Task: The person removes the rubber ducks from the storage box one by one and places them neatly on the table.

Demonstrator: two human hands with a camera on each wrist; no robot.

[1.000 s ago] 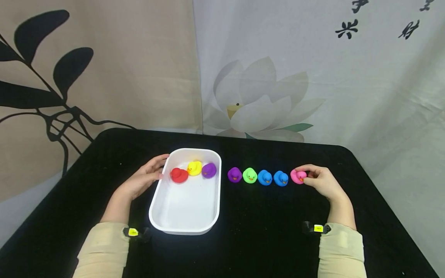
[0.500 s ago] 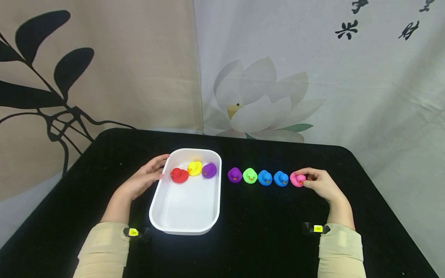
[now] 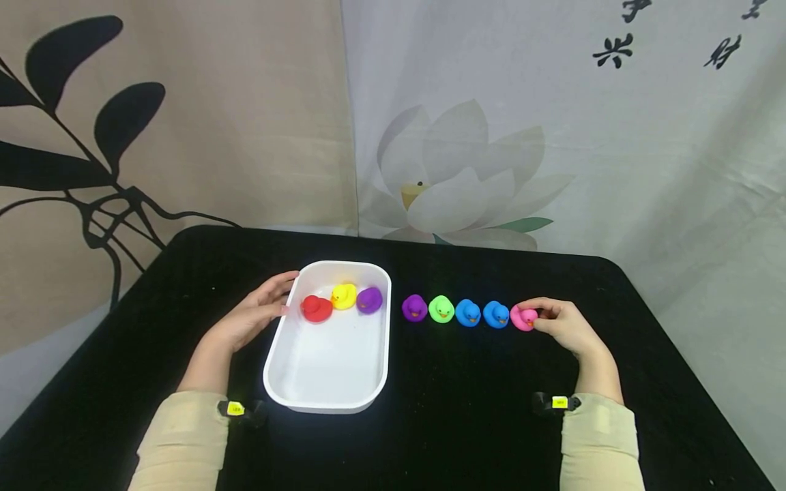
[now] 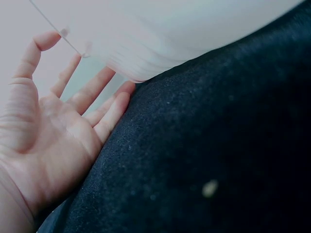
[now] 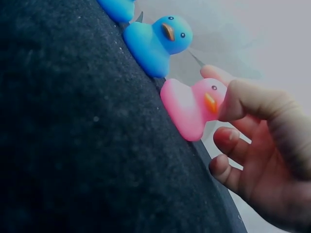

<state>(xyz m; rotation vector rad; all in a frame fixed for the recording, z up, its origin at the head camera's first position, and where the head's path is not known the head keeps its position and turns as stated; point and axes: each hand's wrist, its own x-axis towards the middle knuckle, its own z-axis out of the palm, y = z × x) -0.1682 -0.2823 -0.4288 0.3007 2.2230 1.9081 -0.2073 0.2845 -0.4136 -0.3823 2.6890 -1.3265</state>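
Note:
My right hand (image 3: 571,329) pinches a pink rubber duck (image 3: 523,318) between thumb and fingers, at the right end of a row on the black table. In the right wrist view the pink duck (image 5: 187,109) sits on the cloth beside a blue duck (image 5: 158,43). Leftward along the row come two blue ducks (image 3: 496,315), a green duck (image 3: 441,309) and a purple duck (image 3: 415,308). With spread, fairly straight fingers, my left hand (image 3: 248,317) touches the left side of a white tray (image 3: 325,406); its palm (image 4: 60,131) holds nothing.
Inside the tray lie a red duck (image 3: 316,309), a yellow duck (image 3: 344,296) and another purple duck (image 3: 369,301), near its far end. Behind the black table (image 3: 467,423) hangs a printed cloth (image 3: 258,123).
My right hand has shifted the pink duck slightly left and toward me, closer to the nearest blue duck. The left hand and tray stay where they were.

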